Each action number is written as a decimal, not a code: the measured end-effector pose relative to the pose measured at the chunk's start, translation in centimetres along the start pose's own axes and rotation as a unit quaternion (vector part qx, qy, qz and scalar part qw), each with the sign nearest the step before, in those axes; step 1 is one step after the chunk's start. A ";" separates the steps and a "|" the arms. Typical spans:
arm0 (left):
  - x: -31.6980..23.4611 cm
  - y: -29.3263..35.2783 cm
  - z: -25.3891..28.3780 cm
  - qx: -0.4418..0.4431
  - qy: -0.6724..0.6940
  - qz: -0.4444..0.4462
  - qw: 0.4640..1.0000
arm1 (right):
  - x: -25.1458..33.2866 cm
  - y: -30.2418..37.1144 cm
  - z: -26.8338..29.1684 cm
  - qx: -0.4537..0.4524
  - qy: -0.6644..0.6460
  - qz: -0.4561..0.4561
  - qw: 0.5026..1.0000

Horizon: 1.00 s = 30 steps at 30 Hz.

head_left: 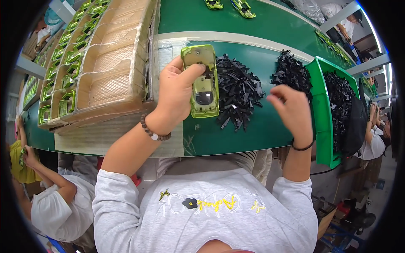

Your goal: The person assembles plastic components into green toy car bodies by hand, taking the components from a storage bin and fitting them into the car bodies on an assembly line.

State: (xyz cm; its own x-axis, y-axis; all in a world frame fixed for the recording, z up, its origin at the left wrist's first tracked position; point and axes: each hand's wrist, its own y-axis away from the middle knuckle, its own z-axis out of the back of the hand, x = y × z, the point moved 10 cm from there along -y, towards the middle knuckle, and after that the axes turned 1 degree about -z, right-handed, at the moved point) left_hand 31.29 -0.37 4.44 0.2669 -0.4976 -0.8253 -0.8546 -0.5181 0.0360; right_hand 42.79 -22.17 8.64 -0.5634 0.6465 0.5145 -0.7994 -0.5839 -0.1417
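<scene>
My left hand [175, 90] grips a lime-green toy car body shell [205, 107], its hollow inside turned up and its length pointing away from me. The thumb presses inside the shell, next to small dark parts [206, 75]. A dark window piece [204, 98] shows toward its near end. Just right of the shell lies a heap of small black plastic parts [240, 90]. My right hand [293, 111] is raised between this heap and a second black heap [291, 71]. Its fingers are curled together and slightly blurred; whether they hold a small part cannot be seen.
A partitioned tray [112, 55] stands at the left, with green car shells [67, 80] in its left compartments. At the right, a green bin [322, 114] holds more black parts. Finished-looking green shells [242, 8] lie farther back on the green table [202, 141]. Other people work nearby.
</scene>
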 end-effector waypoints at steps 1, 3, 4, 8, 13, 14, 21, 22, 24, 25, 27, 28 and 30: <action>0.2 -0.1 -0.2 0.008 0.019 0.000 1.000 | 0.2 0.8 -1.3 0.012 0.031 0.027 0.999; 0.8 -0.2 0.0 0.006 0.019 0.016 1.000 | 0.9 1.9 -2.3 -0.003 0.061 0.062 0.996; 1.3 -0.1 0.3 0.000 0.021 0.033 0.999 | 0.9 1.9 -2.5 -0.003 0.060 0.059 0.996; 1.6 -0.1 -0.4 0.046 -0.022 0.024 0.998 | 0.3 1.1 -0.8 -0.087 0.033 0.015 0.996; 1.2 0.0 -0.3 0.048 -0.039 0.008 0.998 | 1.9 2.3 -2.9 0.040 0.023 0.110 0.993; 1.3 0.0 -0.3 0.049 -0.046 0.007 0.998 | 1.7 2.3 -3.4 0.040 0.023 0.109 0.993; 2.2 0.1 -0.7 0.061 -0.016 0.024 0.998 | 2.3 2.5 -3.7 -0.030 0.132 0.167 0.977; 2.1 0.2 -0.7 0.059 -0.014 0.022 0.998 | 1.3 2.2 -3.1 -0.034 0.063 0.125 0.990; 2.1 0.4 -1.3 0.076 -0.020 0.021 0.997 | 0.7 1.7 -2.3 -0.037 -0.005 0.086 0.996; 2.1 0.2 -1.0 0.076 -0.057 0.004 0.996 | 0.1 1.4 -2.0 -0.030 -0.096 0.046 0.994; 2.3 0.5 -1.2 0.089 -0.049 0.004 0.995 | -0.2 0.9 -2.3 0.018 -0.244 -0.013 0.970; 2.4 0.6 -1.6 0.107 -0.042 0.006 0.993 | -0.1 0.6 -2.2 0.019 -0.243 -0.011 0.970; 2.6 0.6 -1.7 0.106 -0.045 0.009 0.993 | 1.2 0.3 -3.0 0.079 -0.379 0.025 0.922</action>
State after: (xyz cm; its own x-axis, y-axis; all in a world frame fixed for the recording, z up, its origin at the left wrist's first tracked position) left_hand 32.23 -3.21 3.26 0.2175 -0.4373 -0.8726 -0.9361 -0.3465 -0.0597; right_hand 41.28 -20.06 6.68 -0.2424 0.1230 0.9623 -0.7023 -0.7066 -0.0866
